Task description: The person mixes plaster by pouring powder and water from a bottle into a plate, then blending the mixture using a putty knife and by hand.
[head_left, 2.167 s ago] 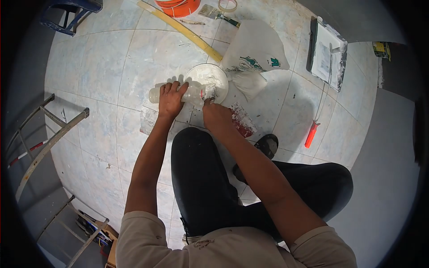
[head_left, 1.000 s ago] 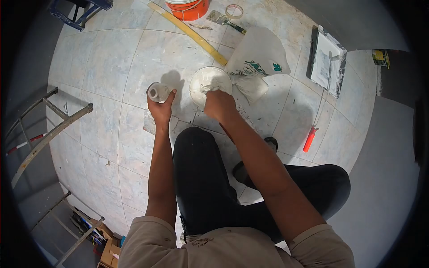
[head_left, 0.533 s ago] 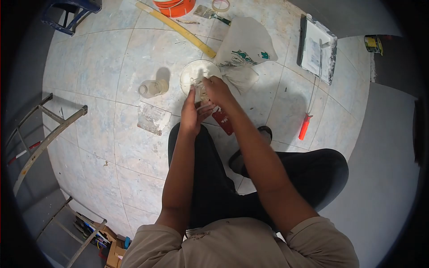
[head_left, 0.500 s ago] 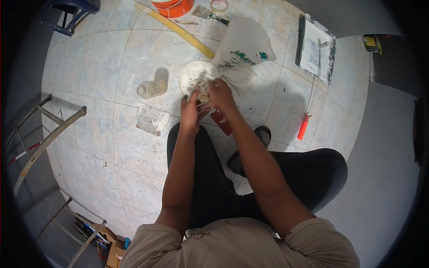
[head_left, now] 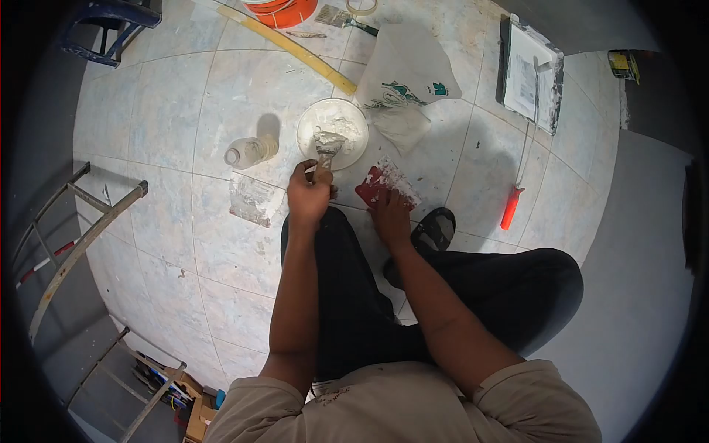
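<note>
My left hand (head_left: 310, 193) is closed around the handle of a putty knife (head_left: 327, 150). Its blade, coated in white paste, is over the near part of a round white bowl (head_left: 303, 139) with more white paste (head_left: 342, 127) inside. To the right, my right hand (head_left: 391, 213) grips a red plastic spreader (head_left: 371, 190) smeared with white along its far side. My fingers partly cover the spreader's near edge. A white plastic bag (head_left: 410, 70) stands just beyond the bowl, its twisted end (head_left: 402, 127) on the tiles.
Left of the bowl lie a clear bottle (head_left: 247, 151) and a whitish flat plate (head_left: 255, 199). A yellow strip (head_left: 288, 50), paintbrush (head_left: 346, 20) and orange bucket (head_left: 284, 11) are farther off. At right are a paint tray (head_left: 530, 77) and red-handled roller (head_left: 511, 209); a ladder (head_left: 96, 214) stands left.
My right hand has left the bowl and taken hold of the red spreader, which has shifted and turned. My left hand now holds the putty knife alone, and the bowl is uncovered.
</note>
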### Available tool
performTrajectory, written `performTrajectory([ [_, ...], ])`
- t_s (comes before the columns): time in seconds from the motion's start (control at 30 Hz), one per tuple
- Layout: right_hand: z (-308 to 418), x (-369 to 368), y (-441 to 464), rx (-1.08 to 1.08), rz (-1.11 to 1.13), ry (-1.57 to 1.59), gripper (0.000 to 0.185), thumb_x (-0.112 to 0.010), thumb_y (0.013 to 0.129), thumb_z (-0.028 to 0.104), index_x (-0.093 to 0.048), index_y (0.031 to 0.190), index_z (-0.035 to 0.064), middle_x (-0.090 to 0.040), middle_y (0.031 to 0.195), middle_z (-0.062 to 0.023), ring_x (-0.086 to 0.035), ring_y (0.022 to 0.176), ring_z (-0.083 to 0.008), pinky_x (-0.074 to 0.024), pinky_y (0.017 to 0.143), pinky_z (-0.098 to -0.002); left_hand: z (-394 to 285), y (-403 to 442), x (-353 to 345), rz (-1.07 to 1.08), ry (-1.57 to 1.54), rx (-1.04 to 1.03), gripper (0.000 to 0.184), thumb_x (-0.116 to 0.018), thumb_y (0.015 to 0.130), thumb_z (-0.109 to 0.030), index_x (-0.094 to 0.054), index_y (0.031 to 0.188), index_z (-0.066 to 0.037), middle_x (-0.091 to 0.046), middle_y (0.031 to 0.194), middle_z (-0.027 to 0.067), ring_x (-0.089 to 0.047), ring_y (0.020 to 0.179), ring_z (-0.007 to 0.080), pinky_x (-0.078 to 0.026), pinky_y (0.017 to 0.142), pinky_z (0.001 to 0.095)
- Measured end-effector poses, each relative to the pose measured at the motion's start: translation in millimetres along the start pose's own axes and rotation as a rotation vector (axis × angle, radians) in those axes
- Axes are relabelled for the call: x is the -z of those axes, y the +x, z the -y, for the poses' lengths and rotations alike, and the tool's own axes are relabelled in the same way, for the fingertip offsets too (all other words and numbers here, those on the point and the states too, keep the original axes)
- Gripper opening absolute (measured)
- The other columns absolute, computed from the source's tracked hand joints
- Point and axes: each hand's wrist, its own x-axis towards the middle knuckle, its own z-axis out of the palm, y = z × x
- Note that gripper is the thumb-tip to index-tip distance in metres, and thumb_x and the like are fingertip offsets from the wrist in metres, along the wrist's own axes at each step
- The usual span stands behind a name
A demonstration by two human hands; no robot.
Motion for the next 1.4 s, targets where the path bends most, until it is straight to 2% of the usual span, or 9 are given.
performTrajectory([
  [0.07, -7, -2, 4, 0.231, 0.009, -0.015, 0.031, -0.063, 0.099, 0.028, -0.063, 0.120, 0.0052, -0.060, 0.117, -0.0171, -0.061, 0.108, -0.0365, -0.0534, 0.085, -0.0500, -15, -2, 14, -0.002, 0.226, -0.046, 0.052, -0.072, 0.092, -0.012, -0.060, 0.138, 0.011, -0.076, 0.098, 0.0221, -0.078, 0.078, 0.0231, -0.063, 0.071, 0.0353],
  [0.17, 11, -7, 7, 0.256, -0.032, -0.535, 0.030, -0.059, 0.100, 0.029, -0.064, 0.121, 0.0082, -0.060, 0.117, -0.0146, -0.061, 0.108, -0.0341, -0.0557, 0.074, -0.0526, -25, 4, 23, -0.094, 0.439, -0.127, 0.043, -0.075, 0.087, -0.017, -0.074, 0.121, 0.008, -0.078, 0.086, 0.0234, -0.079, 0.076, 0.0276, -0.063, 0.074, 0.0386],
  [0.33, 30, 2, 11, 0.175, -0.021, -0.591, 0.048, -0.062, 0.097, 0.028, -0.054, 0.141, 0.0104, -0.059, 0.121, -0.0181, -0.062, 0.104, -0.0345, -0.0576, 0.069, -0.0568, -25, 16, 22, -0.228, 0.638, -0.315, 0.034, -0.076, 0.082, -0.022, -0.079, 0.108, 0.001, -0.077, 0.093, 0.0294, -0.077, 0.089, 0.0445, -0.062, 0.082, 0.0486],
  [0.5, 26, -1, 13, 0.138, -0.014, -0.537, 0.066, -0.067, 0.094, 0.025, -0.046, 0.156, 0.0180, -0.056, 0.128, -0.0256, -0.061, 0.107, -0.0385, -0.0566, 0.074, -0.0650, -44, 10, 11, -0.252, 0.798, -0.317, 0.035, -0.078, 0.082, -0.028, -0.079, 0.106, -0.002, -0.078, 0.094, 0.0269, -0.078, 0.092, 0.0433, -0.062, 0.086, 0.0503],
  [0.6, 24, 1, 22, 0.168, -0.178, -0.600, 0.047, -0.059, 0.101, 0.026, -0.051, 0.147, 0.0213, -0.060, 0.117, -0.0171, -0.062, 0.100, -0.0358, -0.0570, 0.071, -0.0623, -49, 11, 3, -0.260, 0.873, -0.286, 0.037, -0.078, 0.082, -0.030, -0.079, 0.107, -0.004, -0.079, 0.098, 0.0252, -0.078, 0.094, 0.0422, -0.062, 0.088, 0.0503],
  [0.87, 22, 49, 30, 0.110, 0.295, -0.247, 0.093, -0.072, 0.084, 0.018, -0.029, 0.166, 0.0116, -0.050, 0.140, -0.0302, -0.060, 0.112, -0.0412, -0.0519, 0.083, -0.0607, -62, 27, -3, -0.226, 0.918, -0.259, 0.042, -0.082, 0.079, -0.032, -0.079, 0.110, -0.005, -0.080, 0.102, 0.0232, -0.078, 0.099, 0.0409, -0.062, 0.090, 0.0489],
  [1.07, 19, -8, 25, 0.101, -0.020, -0.464, 0.064, -0.066, 0.097, 0.022, -0.045, 0.156, 0.0237, -0.061, 0.124, -0.0276, -0.064, 0.102, -0.0437, -0.0558, 0.075, -0.0668, -67, 31, -5, -0.204, 0.967, -0.244, 0.044, -0.083, 0.078, -0.034, -0.078, 0.111, -0.005, -0.080, 0.105, 0.0224, -0.078, 0.102, 0.0389, -0.062, 0.091, 0.0469],
  [1.17, 17, -16, 25, 0.149, -0.029, -0.605, 0.081, -0.069, 0.093, 0.024, -0.035, 0.166, 0.0206, -0.057, 0.129, -0.0340, -0.064, 0.097, -0.0449, -0.0565, 0.069, -0.0531, -67, 32, -4, -0.190, 0.989, -0.230, 0.045, -0.084, 0.078, -0.035, -0.077, 0.110, -0.005, -0.080, 0.105, 0.0217, -0.077, 0.103, 0.0383, -0.062, 0.091, 0.0465],
  [1.4, 8, 16, 28, 0.233, -0.151, -0.584, 0.067, -0.063, 0.097, 0.024, -0.044, 0.161, 0.0222, -0.059, 0.124, -0.0325, -0.065, 0.091, -0.0450, -0.0554, 0.076, -0.0569, -66, 31, 1, -0.198, 0.978, -0.218, 0.045, -0.084, 0.076, -0.036, -0.077, 0.107, -0.005, -0.080, 0.102, 0.0213, -0.078, 0.100, 0.0393, -0.061, 0.090, 0.0475],
])
